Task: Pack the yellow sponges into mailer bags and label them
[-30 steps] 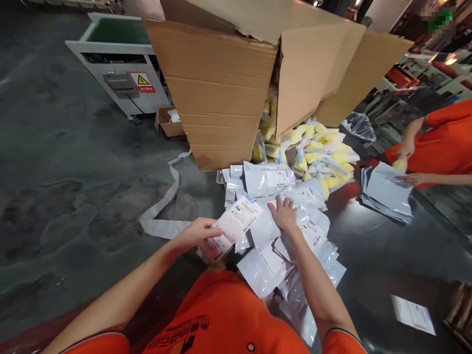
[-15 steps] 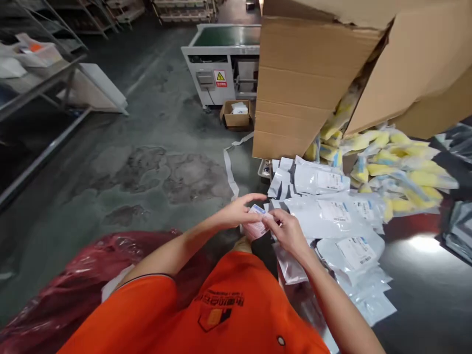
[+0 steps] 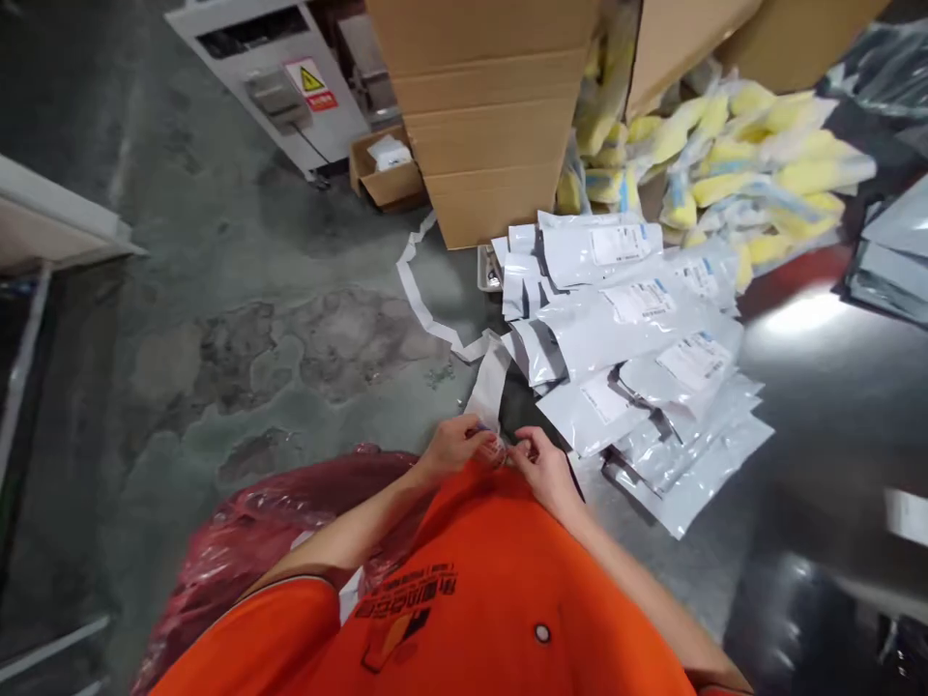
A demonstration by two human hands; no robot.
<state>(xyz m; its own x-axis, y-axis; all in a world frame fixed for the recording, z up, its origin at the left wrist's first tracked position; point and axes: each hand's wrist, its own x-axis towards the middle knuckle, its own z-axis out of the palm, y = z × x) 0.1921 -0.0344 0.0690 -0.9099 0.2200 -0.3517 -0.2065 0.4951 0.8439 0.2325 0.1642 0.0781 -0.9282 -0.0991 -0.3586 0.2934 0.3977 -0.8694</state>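
Although blurred and too small to name with certainty, a scrap of clear film [image 3: 496, 450], pinched low and just in front of an orange shirt [image 3: 464, 609]. Left hand [image 3: 456, 447] and right hand [image 3: 543, 472] brought close together, almost meeting, with the fingers [image 3: 523, 447] of both closed on the scrap from opposite sides and no gap showing at the tips. Rising from the same spot, a narrow pale strip [image 3: 489, 385], its lower end hidden among the fingers; any join with the scrap impossible to tell. Just beyond the right hand, a heap of white-and-grey pouches with printed labels [image 3: 616, 338], overlapping and fanned out across a glossy dark surface [image 3: 833, 406]. Farther off, behind the heap, yellow items in clear bags [image 3: 754, 159], piled against a tall cardboard carton [image 3: 493, 116]. Left of the carton, a long white strip [image 3: 413, 280] zigzagged over a stained concrete floor [image 3: 217, 387], with a small cardboard box of white items [image 3: 384, 174] and a grey machine with a yellow warning sign [image 3: 275, 87] beyond it. Below the left forearm, a crumpled red plastic bag [image 3: 268, 512].
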